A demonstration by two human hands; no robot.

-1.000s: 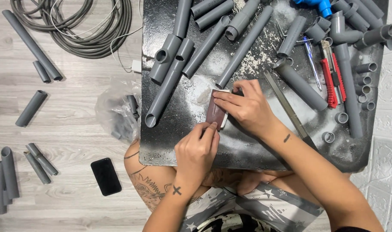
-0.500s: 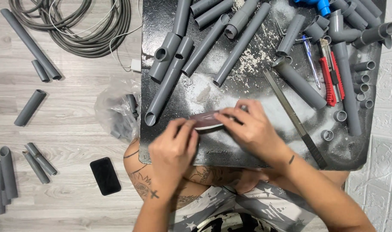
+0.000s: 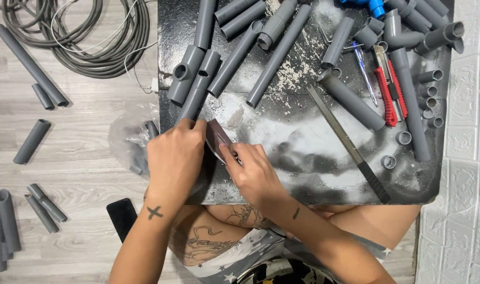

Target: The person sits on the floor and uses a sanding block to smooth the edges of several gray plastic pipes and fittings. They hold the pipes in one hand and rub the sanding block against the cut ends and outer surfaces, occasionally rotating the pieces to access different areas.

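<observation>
Since a moment ago I have shifted both hands toward the lower left of the dusty black bench point(image 3: 303, 173), my left hand point(image 3: 174, 158) gripping a grey pipe point(image 3: 190, 105) while my right hand point(image 3: 253, 171) presses the maroon sandpaper sheet point(image 3: 217, 138) against it.

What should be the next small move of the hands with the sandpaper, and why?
Probably stroke the sandpaper along the pipe end again. The left hand holds a grey pipe on the dusty black board, and the right hand pinches the sheet beside it.
</observation>
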